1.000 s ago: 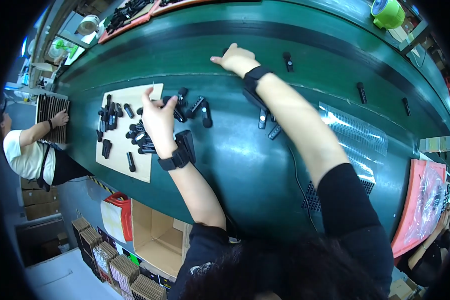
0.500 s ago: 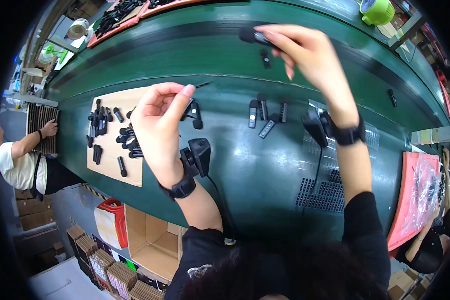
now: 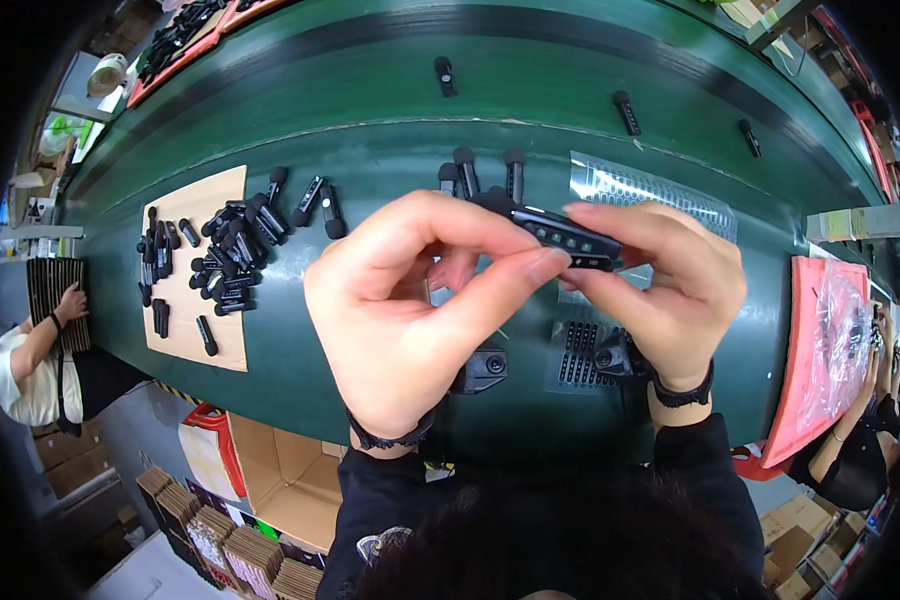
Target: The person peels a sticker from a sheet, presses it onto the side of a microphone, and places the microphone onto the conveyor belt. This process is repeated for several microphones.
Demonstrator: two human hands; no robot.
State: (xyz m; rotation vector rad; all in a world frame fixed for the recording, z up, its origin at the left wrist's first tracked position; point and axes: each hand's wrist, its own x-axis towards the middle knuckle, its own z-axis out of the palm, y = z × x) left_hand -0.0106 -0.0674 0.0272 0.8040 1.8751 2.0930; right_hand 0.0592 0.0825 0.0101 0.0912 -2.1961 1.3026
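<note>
Above the middle of the bench, a small black clip-on microphone [image 3: 570, 240] with a foam tip is pinched between both hands. My left hand [image 3: 400, 300] has thumb and forefinger closed at its foam end. On the other end, my right hand [image 3: 675, 280] grips with thumb and fingers. Just beyond my left hand, several similar microphones [image 3: 515, 175] lie on the green bench. More are heaped on a brown cardboard sheet [image 3: 225, 345] to the left, with a few beside it [image 3: 332, 212].
Single microphones lie on the dark green far strip [image 3: 530, 85]. Clear plastic sheets [image 3: 660, 195] and a black perforated sheet [image 3: 575, 355] are at right. A pink tray [image 3: 805, 350] borders the right edge. Below the bench stands an open carton [image 3: 295, 500]. A co-worker's arm [image 3: 45, 335] shows at far left.
My right hand has come back from the far strip with a microphone. My left hand has moved right, and both hands now meet on the microphone. The view has shifted.
</note>
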